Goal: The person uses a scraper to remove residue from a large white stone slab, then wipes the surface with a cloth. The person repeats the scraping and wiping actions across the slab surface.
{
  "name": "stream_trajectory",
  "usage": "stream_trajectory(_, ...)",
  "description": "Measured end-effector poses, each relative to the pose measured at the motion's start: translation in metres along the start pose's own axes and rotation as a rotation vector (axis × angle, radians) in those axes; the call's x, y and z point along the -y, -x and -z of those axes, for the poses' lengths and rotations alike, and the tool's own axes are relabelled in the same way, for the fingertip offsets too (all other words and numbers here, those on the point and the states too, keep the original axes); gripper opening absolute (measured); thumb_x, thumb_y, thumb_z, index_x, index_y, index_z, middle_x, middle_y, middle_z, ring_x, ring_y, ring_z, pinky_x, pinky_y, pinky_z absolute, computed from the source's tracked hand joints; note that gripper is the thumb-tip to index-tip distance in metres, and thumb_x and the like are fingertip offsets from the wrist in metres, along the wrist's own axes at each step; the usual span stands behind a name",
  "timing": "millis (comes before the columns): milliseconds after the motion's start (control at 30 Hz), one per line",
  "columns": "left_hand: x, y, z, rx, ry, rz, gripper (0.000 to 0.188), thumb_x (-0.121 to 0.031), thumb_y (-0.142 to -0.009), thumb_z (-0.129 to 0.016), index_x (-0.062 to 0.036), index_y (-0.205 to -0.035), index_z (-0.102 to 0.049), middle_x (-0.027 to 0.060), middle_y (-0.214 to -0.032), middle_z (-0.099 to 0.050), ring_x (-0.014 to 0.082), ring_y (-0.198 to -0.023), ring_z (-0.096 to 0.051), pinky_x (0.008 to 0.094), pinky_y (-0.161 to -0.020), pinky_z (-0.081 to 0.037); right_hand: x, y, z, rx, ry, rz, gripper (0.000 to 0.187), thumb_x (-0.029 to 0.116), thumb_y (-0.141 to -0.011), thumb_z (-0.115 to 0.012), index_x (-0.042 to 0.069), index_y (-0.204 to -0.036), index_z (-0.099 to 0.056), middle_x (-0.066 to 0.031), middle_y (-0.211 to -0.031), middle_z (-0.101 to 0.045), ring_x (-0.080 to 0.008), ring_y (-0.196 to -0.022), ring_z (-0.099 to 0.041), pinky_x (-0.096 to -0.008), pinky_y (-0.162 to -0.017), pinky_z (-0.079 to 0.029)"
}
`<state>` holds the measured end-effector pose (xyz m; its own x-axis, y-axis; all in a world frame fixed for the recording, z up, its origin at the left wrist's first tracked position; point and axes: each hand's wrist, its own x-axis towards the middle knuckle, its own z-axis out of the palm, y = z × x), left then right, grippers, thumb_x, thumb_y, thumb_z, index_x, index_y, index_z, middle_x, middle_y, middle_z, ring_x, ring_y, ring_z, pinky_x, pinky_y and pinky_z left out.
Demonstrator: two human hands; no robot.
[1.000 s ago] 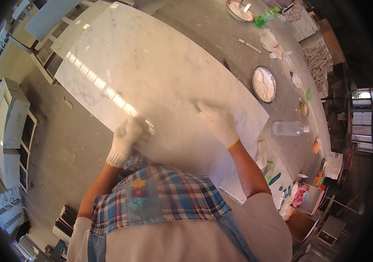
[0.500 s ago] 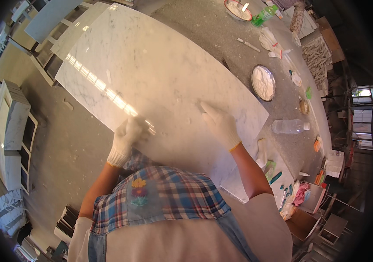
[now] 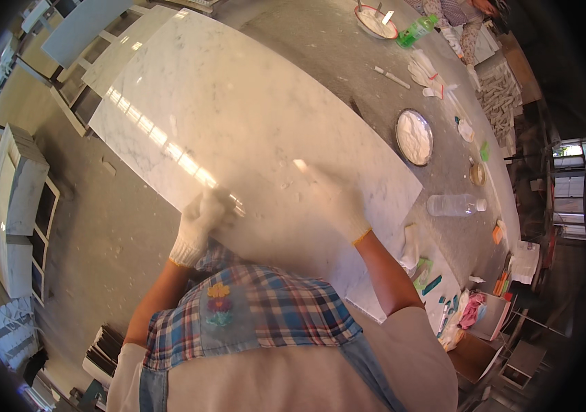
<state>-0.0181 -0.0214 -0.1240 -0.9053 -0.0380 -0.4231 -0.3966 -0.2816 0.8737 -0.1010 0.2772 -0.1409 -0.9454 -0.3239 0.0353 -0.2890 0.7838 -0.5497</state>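
A large white marble slab (image 3: pixel 238 89) with grey veins lies in front of me, its polished top reflecting a row of windows. My left hand (image 3: pixel 204 214), in a white knitted glove, is closed at the slab's near left edge; whatever its fingers hold, if anything, is hidden. Over the slab's near part is my right hand (image 3: pixel 334 206), gloved too and blurred by motion. Its fingers are closed on a small, flat thing with a bright tip (image 3: pixel 300 165), too blurred to name.
Right of the slab, a bowl of white paste (image 3: pixel 414 137) and a clear plastic bottle (image 3: pixel 452 204) stand on the grey table. Farther off are a red-rimmed bowl (image 3: pixel 377 22), a green bottle (image 3: pixel 418 31), spare gloves (image 3: pixel 425 72) and a co-worker's arm (image 3: pixel 470 44). Stacked slabs (image 3: pixel 15 206) stand left.
My right hand has shifted a little left, and the thing at its fingertips now catches the light. My left hand stays nearly in place. The co-worker has leaned farther into view.
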Motion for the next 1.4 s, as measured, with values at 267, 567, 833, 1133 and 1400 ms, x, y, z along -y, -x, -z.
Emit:
stream_trajectory(267, -0.003, 0.0, 0.0, 0.007, 0.006, 0.019, 0.043, -0.032, -0.091, -0.063, 0.0023, -0.117, -0.062, 0.0105, -0.096, -0.071, 0.0171, -0.077, -0.068, 0.0277, -0.068, -0.054, 0.015, -0.027, -0.004, -0.072, 0.168, -0.129, 0.041, 0.035, -0.101, -0.055, 0.022, -0.139, -0.061, -0.0178, -0.083, -0.068, -0.0359, -0.072, -0.064, -0.0464, -0.067, -0.05)
stream_trajectory(567, 0.0, -0.001, 0.003, 0.043, 0.039, 0.017, 0.044, -0.028, -0.091, -0.065, 0.0036, -0.122, -0.06, 0.0114, -0.1, -0.07, 0.0177, -0.081, -0.069, 0.0286, -0.069, -0.056, 0.025, -0.037, -0.005, 0.016, 0.153, -0.072, 0.034, 0.032, -0.102, -0.054, 0.018, -0.131, -0.065, -0.0182, -0.083, -0.067, -0.0364, -0.074, -0.065, -0.0477, -0.064, -0.049)
stream_trajectory(833, -0.002, -0.001, 0.002, 0.038, 0.024, 0.013, 0.043, -0.025, -0.09, -0.064, 0.0032, -0.123, -0.06, 0.0103, -0.099, -0.071, 0.0174, -0.079, -0.069, 0.0281, -0.068, -0.056, 0.039, -0.03, 0.004, 0.166, 0.069, -0.083, 0.029, 0.032, -0.103, -0.052, 0.017, -0.124, -0.064, -0.0172, -0.08, -0.066, -0.0373, -0.072, -0.065, -0.0483, -0.062, -0.049)
stream_trajectory(1133, -0.003, 0.0, -0.002, 0.005, 0.005, -0.004, 0.041, -0.029, -0.088, -0.063, 0.0025, -0.114, -0.064, 0.0101, -0.091, -0.071, 0.017, -0.075, -0.068, 0.0272, -0.066, -0.053, 0.039, -0.012, -0.006, 0.242, 0.291, 0.101, 0.03, 0.025, -0.101, -0.051, 0.021, -0.128, -0.062, -0.01, -0.084, -0.069, -0.0317, -0.079, -0.068, -0.0474, -0.066, -0.051)
stream_trajectory(1400, -0.004, 0.002, -0.003, 0.001, 0.023, 0.02, 0.04, -0.025, -0.087, -0.064, 0.0027, -0.115, -0.063, 0.0102, -0.092, -0.071, 0.0175, -0.073, -0.068, 0.0279, -0.067, -0.055, 0.032, -0.028, 0.003, 0.071, -0.284, -0.133, 0.027, 0.031, -0.102, -0.053, 0.016, -0.119, -0.068, -0.0152, -0.094, -0.071, -0.0328, -0.083, -0.067, -0.0417, -0.074, -0.052)
